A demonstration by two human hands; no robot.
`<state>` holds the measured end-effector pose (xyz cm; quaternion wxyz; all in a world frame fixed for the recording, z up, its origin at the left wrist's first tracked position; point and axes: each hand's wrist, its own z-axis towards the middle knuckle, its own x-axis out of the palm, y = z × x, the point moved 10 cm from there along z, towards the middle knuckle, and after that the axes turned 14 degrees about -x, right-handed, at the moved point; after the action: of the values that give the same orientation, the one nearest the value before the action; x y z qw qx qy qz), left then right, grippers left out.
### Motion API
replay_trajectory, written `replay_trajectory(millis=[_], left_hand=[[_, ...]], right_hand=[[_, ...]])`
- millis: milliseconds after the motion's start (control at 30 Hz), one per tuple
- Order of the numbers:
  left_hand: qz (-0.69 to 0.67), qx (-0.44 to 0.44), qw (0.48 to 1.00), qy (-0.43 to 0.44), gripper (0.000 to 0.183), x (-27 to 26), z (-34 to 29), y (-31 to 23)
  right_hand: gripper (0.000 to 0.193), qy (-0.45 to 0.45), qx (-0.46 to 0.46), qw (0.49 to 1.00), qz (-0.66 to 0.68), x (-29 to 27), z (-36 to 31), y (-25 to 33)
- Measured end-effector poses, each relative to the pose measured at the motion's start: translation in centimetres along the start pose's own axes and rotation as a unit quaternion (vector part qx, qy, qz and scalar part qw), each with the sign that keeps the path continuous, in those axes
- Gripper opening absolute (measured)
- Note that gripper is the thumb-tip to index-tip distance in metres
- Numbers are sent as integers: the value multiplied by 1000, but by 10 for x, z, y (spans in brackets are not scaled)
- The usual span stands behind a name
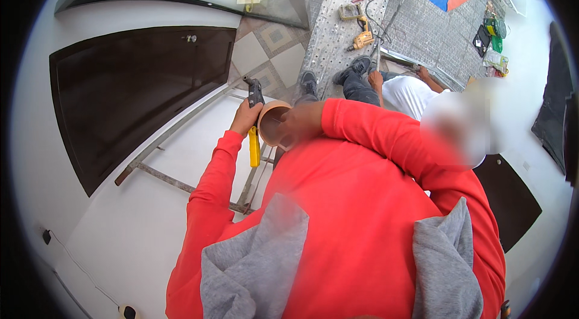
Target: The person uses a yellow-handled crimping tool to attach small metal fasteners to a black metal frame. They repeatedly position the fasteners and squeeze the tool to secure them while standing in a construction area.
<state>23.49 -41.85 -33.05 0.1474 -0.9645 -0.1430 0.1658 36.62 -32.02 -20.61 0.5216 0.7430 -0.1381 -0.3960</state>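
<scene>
My left hand [244, 117] is closed around a black-and-yellow hand tool [254, 149], its black end pointing up and away from me. Against that hand sits a round, tan, open-topped container [266, 115]; its mouth faces me at a tilt. My right hand [303, 122] reaches across my red-sleeved front into the container, its fingers partly hidden and blurred there. What those fingers hold, if anything, does not show.
A metal ladder-like frame [163, 181] stands at left, beside a dark brown door [142, 98]. Beyond my feet, a perforated metal plank [329, 35] carries a yellow drill [362, 36], cables and hand tools. At right, close by, is a co-worker in a white shirt [407, 95].
</scene>
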Motion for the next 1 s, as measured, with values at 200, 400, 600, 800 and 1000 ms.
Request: replay_trajectory(millis=[200,400,600,800,1000], left_hand=[[187,63,980,-31,34,11,6,-52],[243,95,965,10,50,41,-5,-90],[282,112,952,34,53,59,-7,-101],[249,132,959,33,45,59,-4,-87],[245,132,961,9,42,48,-13,-78]], right_hand=[[42,90,40,981,-168,24,25,1],[41,146,80,963,-211,36,40,-7],[40,103,121,965,-207,55,41,-29],[38,5,164,967,-193,94,35,-74],[37,-124,164,958,-201,189,25,-152]])
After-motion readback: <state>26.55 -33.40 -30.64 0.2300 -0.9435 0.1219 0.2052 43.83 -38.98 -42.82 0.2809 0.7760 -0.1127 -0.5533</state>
